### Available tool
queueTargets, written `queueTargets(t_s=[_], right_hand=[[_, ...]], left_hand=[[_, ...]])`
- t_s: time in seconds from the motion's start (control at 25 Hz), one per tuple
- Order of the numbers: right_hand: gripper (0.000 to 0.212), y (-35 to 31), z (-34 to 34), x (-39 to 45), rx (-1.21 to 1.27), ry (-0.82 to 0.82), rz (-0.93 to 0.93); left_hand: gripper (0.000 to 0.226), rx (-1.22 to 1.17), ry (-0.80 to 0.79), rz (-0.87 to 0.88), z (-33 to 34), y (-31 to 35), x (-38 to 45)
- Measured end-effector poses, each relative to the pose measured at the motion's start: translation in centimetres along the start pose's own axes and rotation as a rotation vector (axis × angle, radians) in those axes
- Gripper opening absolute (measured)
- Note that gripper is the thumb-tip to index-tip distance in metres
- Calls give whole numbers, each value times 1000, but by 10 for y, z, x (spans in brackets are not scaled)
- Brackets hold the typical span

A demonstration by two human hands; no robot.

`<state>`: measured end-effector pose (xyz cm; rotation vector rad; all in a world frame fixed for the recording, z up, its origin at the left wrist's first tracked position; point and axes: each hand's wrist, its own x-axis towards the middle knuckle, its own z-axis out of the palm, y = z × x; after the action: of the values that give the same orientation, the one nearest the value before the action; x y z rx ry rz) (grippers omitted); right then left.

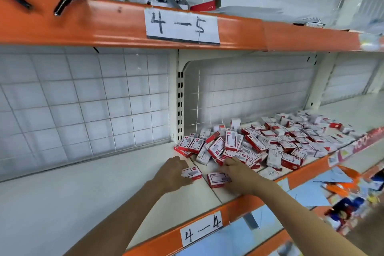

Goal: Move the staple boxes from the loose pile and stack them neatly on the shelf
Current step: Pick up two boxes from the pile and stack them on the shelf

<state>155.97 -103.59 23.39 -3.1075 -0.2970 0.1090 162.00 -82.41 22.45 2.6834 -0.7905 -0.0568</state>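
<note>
A loose pile of several small red-and-white staple boxes [270, 143] covers the right part of the white shelf [83, 189]. My left hand [173, 173] grips one box [193, 173] lying flat at the pile's near left edge. Just right of it, my right hand [236, 172] holds a second box [217, 180] that also lies on the shelf. The two boxes sit side by side with a small gap between them. My fingers hide part of each box.
An orange front rail [239, 206] labelled "4-4" runs along the shelf's edge. Above hangs another orange shelf with a "4-5" label [182, 26]. White wire grid panels [83, 100] form the back wall. Blue and orange goods [342, 197] lie on the lower shelf at right.
</note>
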Motion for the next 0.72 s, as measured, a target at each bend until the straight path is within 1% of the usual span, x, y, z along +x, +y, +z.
queueTargets(t_s=[0.08,0.28,0.36,0.56,0.72], right_hand=[[53,4,2,1,8,37,-34],[53,13,11,4,81,120,-101],[53,16,12,3,101,121,-120],[57,15,1,2,122,102,-120],[54,4,-8,2,80,81,-135]], left_hand=[[43,-66,26,-48,-2,1,-8],[40,-231,222,-176,-6,0,-44],[39,-251,265,-215,-9,2,-57],[37,-210,256,-248,-11,9,-74],[39,-175,259,-240,-13,12,-80]])
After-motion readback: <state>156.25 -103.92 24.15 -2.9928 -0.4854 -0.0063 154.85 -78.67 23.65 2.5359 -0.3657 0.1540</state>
